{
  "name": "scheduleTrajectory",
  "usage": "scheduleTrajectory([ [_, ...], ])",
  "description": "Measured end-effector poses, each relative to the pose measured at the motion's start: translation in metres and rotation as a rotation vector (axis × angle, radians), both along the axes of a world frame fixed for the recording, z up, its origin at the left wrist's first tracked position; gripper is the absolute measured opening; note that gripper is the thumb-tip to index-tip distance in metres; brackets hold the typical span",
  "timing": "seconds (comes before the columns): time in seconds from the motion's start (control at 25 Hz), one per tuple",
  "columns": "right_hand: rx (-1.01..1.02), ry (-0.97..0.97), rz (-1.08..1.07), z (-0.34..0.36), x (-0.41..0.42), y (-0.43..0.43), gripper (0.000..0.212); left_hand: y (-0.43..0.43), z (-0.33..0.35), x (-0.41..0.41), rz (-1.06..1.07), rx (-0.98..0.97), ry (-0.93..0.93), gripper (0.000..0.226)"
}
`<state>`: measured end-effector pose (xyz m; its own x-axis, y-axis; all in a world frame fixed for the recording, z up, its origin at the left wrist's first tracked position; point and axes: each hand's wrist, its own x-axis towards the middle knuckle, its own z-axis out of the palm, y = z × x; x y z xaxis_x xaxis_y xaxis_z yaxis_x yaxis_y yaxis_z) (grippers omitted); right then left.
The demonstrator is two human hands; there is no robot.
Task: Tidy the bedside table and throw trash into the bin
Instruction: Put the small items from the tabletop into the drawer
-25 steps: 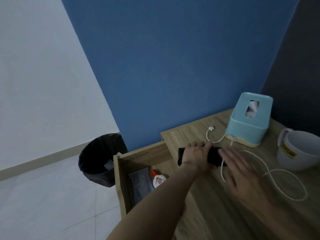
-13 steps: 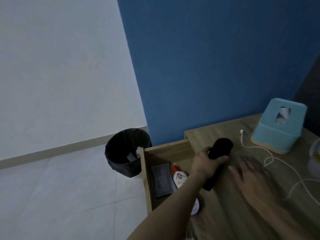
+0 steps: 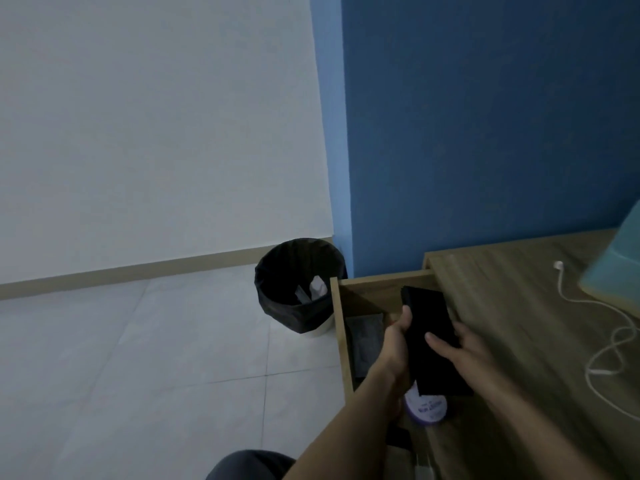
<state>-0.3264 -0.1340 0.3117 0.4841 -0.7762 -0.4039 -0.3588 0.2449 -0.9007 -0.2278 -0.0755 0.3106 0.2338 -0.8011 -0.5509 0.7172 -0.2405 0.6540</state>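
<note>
Wooden bedside table (image 3: 519,323), its drawer (image 3: 337,323) open | my left hand (image 3: 394,344) gripped the flat black rectangular case (image 3: 429,320); my right hand (image 3: 464,351) pinched its other edge, above the drawer | step: stowing | next: lower it in flat.

A flat black oblong case (image 3: 429,337) is held over the open drawer (image 3: 377,284) of the wooden desk (image 3: 512,306), its length running away from the person. The left grip (image 3: 394,344) clasps its left edge and the right grip (image 3: 464,351) holds its right edge, thumb on its face. In the drawer lie a grey pouch (image 3: 365,344) and a white-and-purple bottle (image 3: 427,408). The black-lined bin (image 3: 294,317) stands just left of the drawer, with crumpled white paper (image 3: 318,289) inside
</note>
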Motion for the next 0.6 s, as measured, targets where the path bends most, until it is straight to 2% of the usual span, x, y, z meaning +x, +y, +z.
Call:
scheduleTrajectory([
  [0.16,0.062,0.098,0.004,-0.03,0.0,0.009,0.04,0.012,-0.014,0.012,-0.042,0.032,-0.091,0.028],
  [0.28,0.221,0.083,0.026,-0.04,-0.006,0.016,0.029,0.022,-0.017,0.013,-0.103,0.142,-0.051,0.038],
  [0.4,0.273,0.149,0.039,-0.06,-0.015,0.028,0.035,0.027,-0.019,0.012,-0.042,0.204,-0.052,0.045],
  [0.6,0.276,0.328,0.118,-0.09,-0.031,0.062,0.038,0.04,-0.03,0.014,0.073,0.311,-0.082,0.035],
])
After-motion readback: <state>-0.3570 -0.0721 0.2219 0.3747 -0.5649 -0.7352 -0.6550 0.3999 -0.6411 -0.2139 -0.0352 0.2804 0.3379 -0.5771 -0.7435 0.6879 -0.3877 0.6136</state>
